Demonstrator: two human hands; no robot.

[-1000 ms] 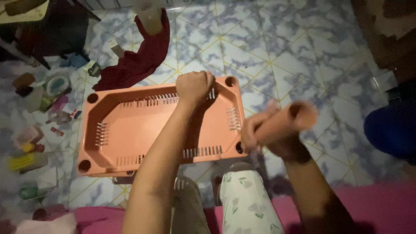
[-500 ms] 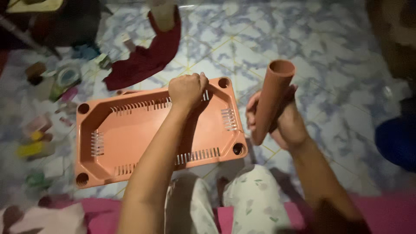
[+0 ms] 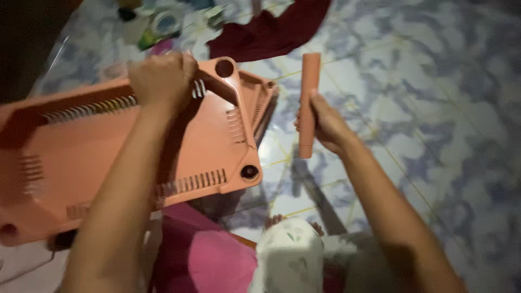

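My left hand (image 3: 161,78) grips the far rim of an orange plastic shelf tray (image 3: 206,157), which is tilted up off the floor with round sockets at its corners and slotted walls. A second orange tray (image 3: 259,100) shows just behind its right end. My right hand (image 3: 324,126) holds an orange plastic tube (image 3: 309,103) upright, to the right of the tray's corner and apart from it.
A dark red cloth (image 3: 271,32) lies on the marbled tile floor (image 3: 423,108) beyond the tray. Small bottles and a tape roll (image 3: 163,24) are scattered at the top left. A pink fabric (image 3: 211,260) and my knee in patterned trousers (image 3: 287,255) are at the bottom.
My left hand has lifted and tilted the tray toward me and to the left. My right hand has turned the tube upright and brought it closer to the tray's right corner. The view swung left.
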